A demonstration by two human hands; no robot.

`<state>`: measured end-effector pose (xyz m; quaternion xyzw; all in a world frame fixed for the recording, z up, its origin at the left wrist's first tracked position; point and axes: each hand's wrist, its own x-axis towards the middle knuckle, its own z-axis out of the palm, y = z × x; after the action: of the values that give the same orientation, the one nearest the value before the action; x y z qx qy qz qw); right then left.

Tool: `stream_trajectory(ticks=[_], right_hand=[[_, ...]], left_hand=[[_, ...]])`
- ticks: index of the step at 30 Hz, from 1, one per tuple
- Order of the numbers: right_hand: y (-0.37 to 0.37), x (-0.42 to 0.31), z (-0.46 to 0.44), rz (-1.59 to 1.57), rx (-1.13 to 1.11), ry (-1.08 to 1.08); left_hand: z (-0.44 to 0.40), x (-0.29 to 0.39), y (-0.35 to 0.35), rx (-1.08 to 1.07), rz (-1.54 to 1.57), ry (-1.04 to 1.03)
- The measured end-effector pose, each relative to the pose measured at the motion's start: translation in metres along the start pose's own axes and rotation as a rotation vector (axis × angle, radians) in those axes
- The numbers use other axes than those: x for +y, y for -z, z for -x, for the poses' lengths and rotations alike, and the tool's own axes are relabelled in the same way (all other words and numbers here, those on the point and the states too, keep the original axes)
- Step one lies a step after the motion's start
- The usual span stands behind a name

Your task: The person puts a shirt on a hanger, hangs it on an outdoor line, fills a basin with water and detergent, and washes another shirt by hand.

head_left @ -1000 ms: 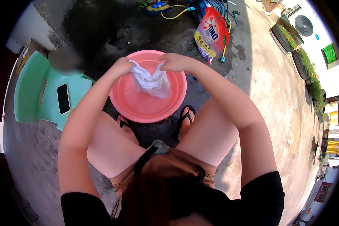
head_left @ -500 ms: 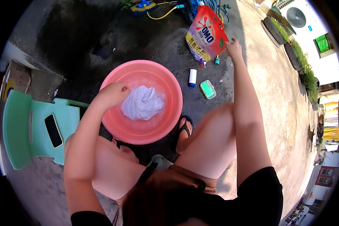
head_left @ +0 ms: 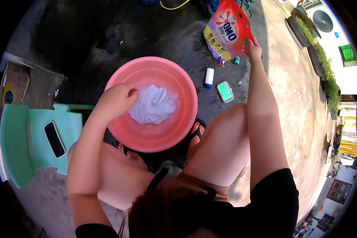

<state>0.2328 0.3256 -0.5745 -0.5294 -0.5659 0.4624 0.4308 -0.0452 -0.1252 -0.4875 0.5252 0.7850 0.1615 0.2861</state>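
A pink basin (head_left: 151, 143) stands on the ground between my feet, with a bunched white cloth (head_left: 154, 105) in shallow water inside it. My left hand (head_left: 121, 98) is over the basin's left side, its fingers pinched together on the upper left edge of the cloth. Out to the upper right, my right hand (head_left: 253, 50) has its fingers closed on the edge of a red OMO detergent bag (head_left: 228, 33), by the handle hole. The bag leans up and to the left of that hand.
A green chair (head_left: 16, 139) at the left bears a phone (head_left: 54, 139). Right of the basin lie a white bottle with a blue end (head_left: 209, 77) and a green soap in a dish (head_left: 225, 92). Hoses are at the top; a cardboard box (head_left: 18, 81) stands behind the chair.
My right hand has left the cloth and taken hold of the detergent bag. The cloth, earlier held up by both hands, now lies bunched in the basin.
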Motion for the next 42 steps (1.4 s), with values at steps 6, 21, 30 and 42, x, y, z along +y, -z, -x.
stream_trajectory(ticks=[6, 21, 30, 42], right_hand=[[-0.01, 0.0, -0.004, 0.273, 0.147, 0.088], [0.026, -0.077, 0.005, 0.585, 0.227, 0.33], [0.065, -0.143, 0.08, 0.307, 0.032, 0.378], [-0.006, -0.151, 0.197, 0.573, -0.36, 0.571]], left_hand=[[-0.001, -0.006, 0.002, 0.122, -0.078, 0.013], [0.023, -0.008, 0.017, 0.204, -0.056, -0.028], [0.044, -0.003, 0.025, 0.259, -0.017, -0.128], [0.081, -0.007, 0.037, 0.374, 0.094, -0.142]])
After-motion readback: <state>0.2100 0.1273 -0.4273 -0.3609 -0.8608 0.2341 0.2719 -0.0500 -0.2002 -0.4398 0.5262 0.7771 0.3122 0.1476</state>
